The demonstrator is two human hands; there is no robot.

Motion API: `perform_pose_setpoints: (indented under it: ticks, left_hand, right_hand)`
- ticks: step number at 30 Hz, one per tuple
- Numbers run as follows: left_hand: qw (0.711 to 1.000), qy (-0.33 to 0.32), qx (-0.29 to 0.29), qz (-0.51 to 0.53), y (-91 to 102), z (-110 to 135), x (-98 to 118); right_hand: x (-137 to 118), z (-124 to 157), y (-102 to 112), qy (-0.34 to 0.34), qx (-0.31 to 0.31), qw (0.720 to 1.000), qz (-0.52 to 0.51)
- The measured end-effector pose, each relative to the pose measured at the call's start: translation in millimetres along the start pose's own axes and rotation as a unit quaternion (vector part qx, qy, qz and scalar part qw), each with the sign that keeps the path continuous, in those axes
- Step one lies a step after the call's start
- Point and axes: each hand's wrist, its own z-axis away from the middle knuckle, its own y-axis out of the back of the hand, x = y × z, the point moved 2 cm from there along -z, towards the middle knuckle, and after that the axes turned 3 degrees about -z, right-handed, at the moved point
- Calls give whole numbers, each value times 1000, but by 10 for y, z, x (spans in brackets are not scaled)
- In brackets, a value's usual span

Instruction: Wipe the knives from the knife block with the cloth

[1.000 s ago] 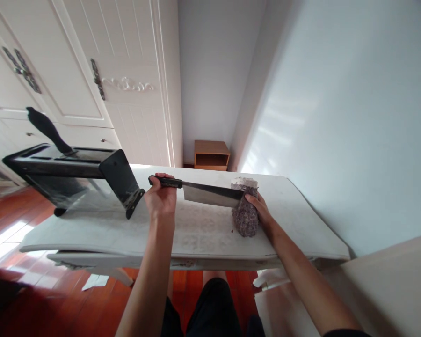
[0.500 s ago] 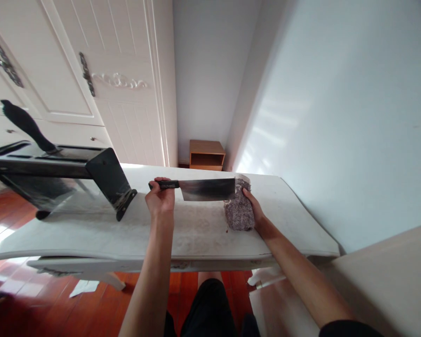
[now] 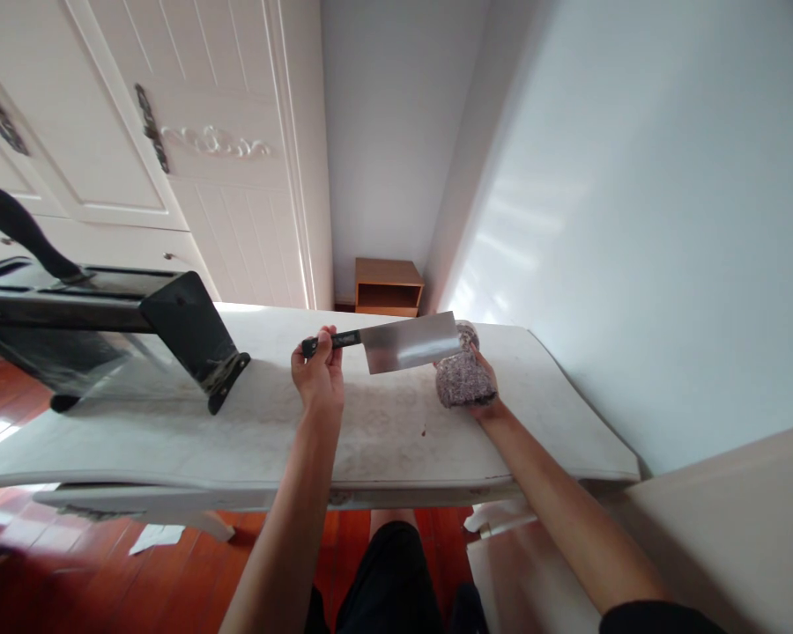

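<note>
My left hand [image 3: 318, 368] grips the black handle of a cleaver [image 3: 411, 343], whose broad steel blade faces up toward me and points right. The blade's tip end overlaps a grey-brown, fuzzy cleaning cloth [image 3: 466, 380], which looks folded or bunched. My right hand [image 3: 486, 374] is closed around the cloth from its right side, with part of the fingers hidden behind it. Whether the cloth touches the blade, I cannot tell. Both are held over the white table [image 3: 383, 449].
A black knife block [image 3: 185, 326] with clear sides stands on the table's left, a black handle [image 3: 23, 229] sticking out of its top. Behind are white cabinets [image 3: 231, 220] and a small wooden nightstand [image 3: 389, 273]. A pale wall [image 3: 634, 220] borders the right.
The cleaver has shifted right and tilted, its tip end higher and its blade face brighter. My right hand has raised and turned the cloth, which now looks shorter. A small dark crumb lies exposed on the table.
</note>
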Motion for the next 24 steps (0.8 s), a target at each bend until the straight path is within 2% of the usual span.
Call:
perform_pose_setpoints:
  ticks: [5,8,12,16,19,24]
  left_hand:
    - [991,81,-41,-95,72,100,65]
    - [970,162,-88,-160,160,92,140]
    - [915,251,-167,-267,273,67,287]
    - [852,287,-243,-364,337,66,400]
    - [810,308,-311,-391,341,101,397]
    - [759,344,-396,-386,330,181,308]
  right_hand:
    - [-54,-35,52,66,36,997,-7]
    - [-74,-31,58,66,44,996,-37]
    - [-78,-7,33,37,35,996,-80]
    - [-81,3,7,18,15,994,-107]
    - [-80,0,6,-4,-5,989,-148]
    - [-82,-3,26,-18,-2,986,-165]
